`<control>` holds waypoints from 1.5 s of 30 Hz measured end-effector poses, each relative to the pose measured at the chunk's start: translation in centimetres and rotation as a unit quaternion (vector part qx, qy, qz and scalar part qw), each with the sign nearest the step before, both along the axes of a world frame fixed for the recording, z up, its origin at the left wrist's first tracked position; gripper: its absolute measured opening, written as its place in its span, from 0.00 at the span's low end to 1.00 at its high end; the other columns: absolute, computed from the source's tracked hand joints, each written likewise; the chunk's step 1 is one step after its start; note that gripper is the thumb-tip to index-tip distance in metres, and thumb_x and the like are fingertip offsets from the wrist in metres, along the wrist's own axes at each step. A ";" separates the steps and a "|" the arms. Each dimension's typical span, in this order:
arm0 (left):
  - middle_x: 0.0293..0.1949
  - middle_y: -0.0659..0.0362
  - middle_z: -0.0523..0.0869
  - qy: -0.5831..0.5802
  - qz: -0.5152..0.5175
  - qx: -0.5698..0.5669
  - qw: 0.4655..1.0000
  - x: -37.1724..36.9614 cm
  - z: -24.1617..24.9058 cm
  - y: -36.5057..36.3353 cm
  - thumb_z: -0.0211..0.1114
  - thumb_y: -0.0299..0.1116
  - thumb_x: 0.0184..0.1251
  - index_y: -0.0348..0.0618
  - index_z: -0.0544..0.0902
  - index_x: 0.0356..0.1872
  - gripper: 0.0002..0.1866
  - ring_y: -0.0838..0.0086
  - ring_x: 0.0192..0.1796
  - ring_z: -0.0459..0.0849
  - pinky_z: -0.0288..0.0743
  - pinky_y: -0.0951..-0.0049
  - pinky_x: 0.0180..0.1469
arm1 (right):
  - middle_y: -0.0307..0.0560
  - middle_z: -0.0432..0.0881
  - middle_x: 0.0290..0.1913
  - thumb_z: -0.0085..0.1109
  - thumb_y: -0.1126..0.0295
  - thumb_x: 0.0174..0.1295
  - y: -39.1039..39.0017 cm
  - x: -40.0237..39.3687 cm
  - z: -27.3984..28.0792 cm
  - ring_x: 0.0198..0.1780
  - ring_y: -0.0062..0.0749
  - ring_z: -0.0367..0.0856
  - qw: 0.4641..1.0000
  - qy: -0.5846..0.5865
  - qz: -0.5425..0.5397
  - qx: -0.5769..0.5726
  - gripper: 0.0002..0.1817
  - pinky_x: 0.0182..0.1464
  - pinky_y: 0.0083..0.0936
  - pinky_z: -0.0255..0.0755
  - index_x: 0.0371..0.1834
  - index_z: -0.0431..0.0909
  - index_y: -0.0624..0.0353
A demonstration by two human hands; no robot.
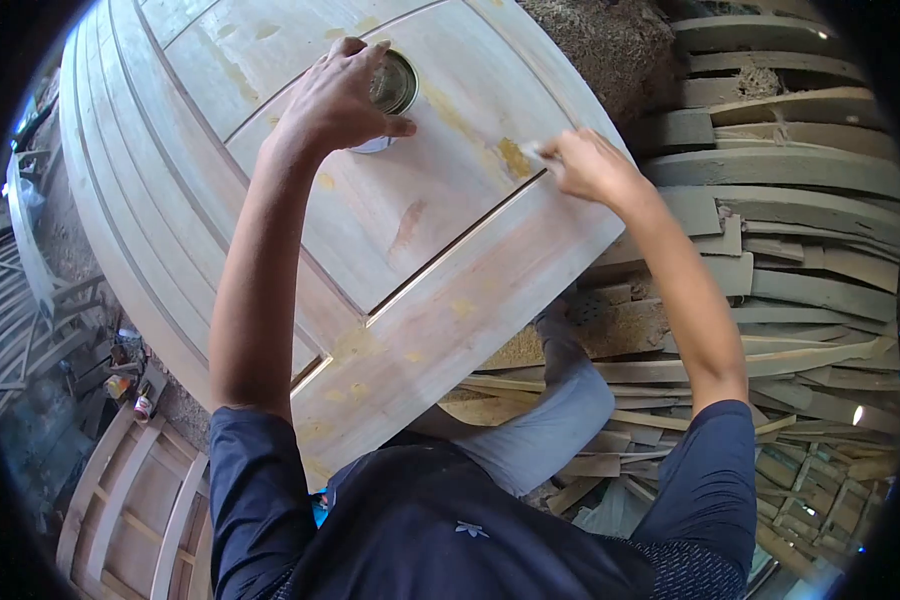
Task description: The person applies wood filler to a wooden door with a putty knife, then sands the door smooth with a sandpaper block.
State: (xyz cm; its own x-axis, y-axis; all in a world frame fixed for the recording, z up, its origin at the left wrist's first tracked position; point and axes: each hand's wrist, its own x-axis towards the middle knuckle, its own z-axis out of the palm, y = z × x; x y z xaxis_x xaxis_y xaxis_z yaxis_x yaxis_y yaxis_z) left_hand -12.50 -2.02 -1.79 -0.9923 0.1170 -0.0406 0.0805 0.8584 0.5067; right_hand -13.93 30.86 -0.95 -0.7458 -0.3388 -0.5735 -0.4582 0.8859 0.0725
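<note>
A large wooden panel door (pixel 450 230) lies in front of me, dotted with yellowish filler patches. My left hand (pixel 342 98) is wrapped round a round metal tin (pixel 396 84) on the upper part of the door, thumb on the near side and fingers over the far side. At the right, my right hand (pixel 592 168) is closed in a pinch on a small pale tool (pixel 536 149), too small and blurred to name exactly. Its tip is close to a wet-looking brown filler patch (pixel 513 158), just above a dark groove in the door.
Stacks of curved wooden pieces (pixel 790 200) fill the right side. A heap of sawdust (pixel 610 60) lies beyond the door's upper right edge. At the lower left stands a slatted wooden frame (pixel 135 520), near a small bottle (pixel 143 406). My bent leg (pixel 545 420) is by the door's near edge.
</note>
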 end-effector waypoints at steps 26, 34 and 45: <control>0.72 0.51 0.77 0.001 0.004 0.009 1.000 0.0 -0.2 0.1 0.86 0.48 0.42 0.43 0.73 0.76 0.54 0.56 0.71 0.79 0.74 0.59 0.74 | 0.68 0.88 0.47 0.59 0.75 0.64 -1.9 -1.8 0.1 0.51 0.60 0.88 0.998 0.000 0.019 -0.063 0.18 0.56 0.44 0.81 0.56 0.90 0.55; 0.72 0.51 0.77 0.006 0.003 0.005 1.000 0.0 -0.2 0.0 0.86 0.49 0.43 0.43 0.74 0.76 0.54 0.55 0.72 0.78 0.73 0.59 0.75 | 0.69 0.88 0.45 0.61 0.74 0.62 -0.6 2.1 -1.9 0.52 0.59 0.88 0.998 -0.012 -0.020 -0.059 0.14 0.59 0.44 0.80 0.49 0.91 0.62; 0.73 0.50 0.77 0.002 0.008 0.014 1.000 0.1 0.0 0.1 0.87 0.48 0.42 0.44 0.72 0.77 0.56 0.56 0.73 0.77 0.73 0.59 0.75 | 0.56 0.90 0.44 0.62 0.75 0.67 5.3 1.2 -0.7 0.47 0.54 0.88 0.984 0.022 0.095 -0.150 0.18 0.49 0.45 0.81 0.59 0.89 0.48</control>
